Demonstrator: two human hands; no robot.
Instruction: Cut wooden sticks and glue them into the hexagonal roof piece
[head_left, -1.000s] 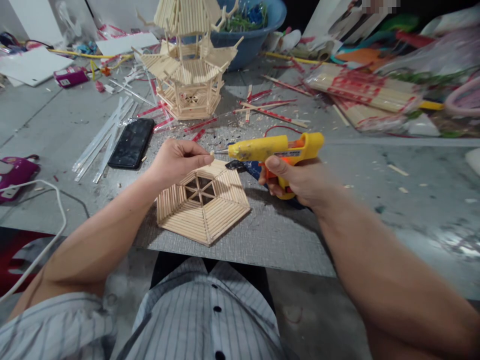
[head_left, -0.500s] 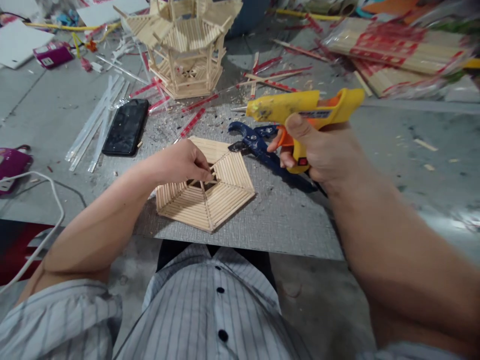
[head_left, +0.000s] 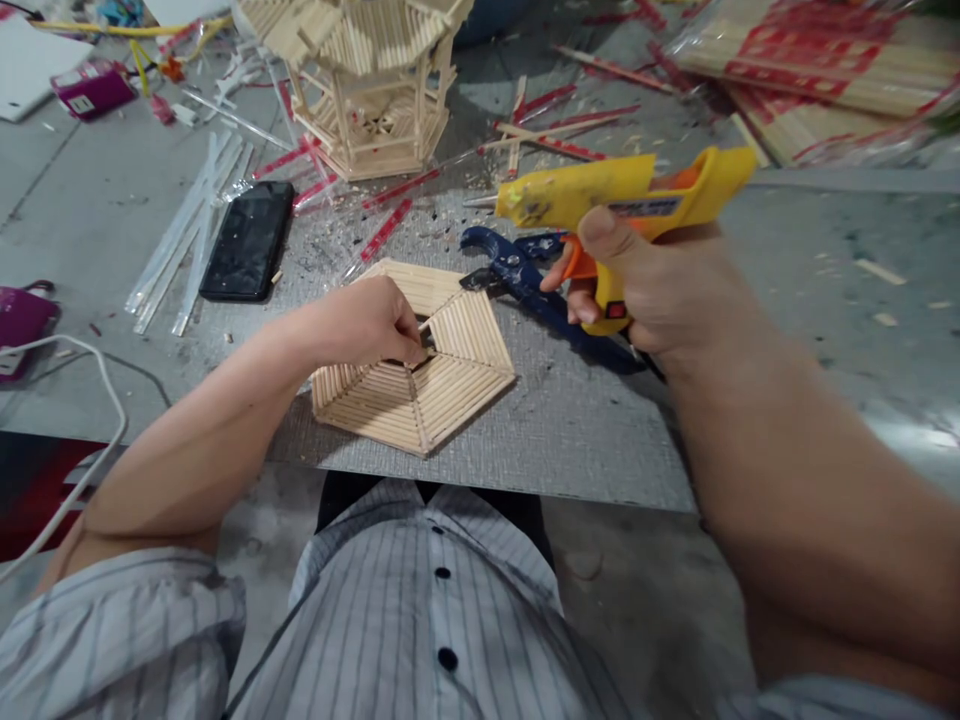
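My right hand (head_left: 637,275) grips a yellow hot glue gun (head_left: 577,192), a finger at its orange trigger and its nozzle pointing left. On the table in front of me lies a hexagonal panel (head_left: 457,385) built of thin wooden sticks, with a gap around its centre. Over that gap my left hand (head_left: 375,322) is closed, fingertips pinched low at the middle; a small stick seems to be between them, mostly hidden by the fingers. Below the glue gun rest blue-handled cutting pliers (head_left: 525,285), their jaws at the panel's right corner.
A stick-built pavilion model (head_left: 375,110) stands at the back. Left of the panel are a black phone (head_left: 249,240) and clear glue sticks (head_left: 184,235). Packs of wooden sticks (head_left: 832,60) lie back right. Red-marked wrapper strips litter the middle, and a white cable (head_left: 112,400) hangs over the left edge.
The camera view has shifted slightly. My left hand stays pinched at the panel's centre. My right hand still holds the glue gun, slightly higher and farther right in view.
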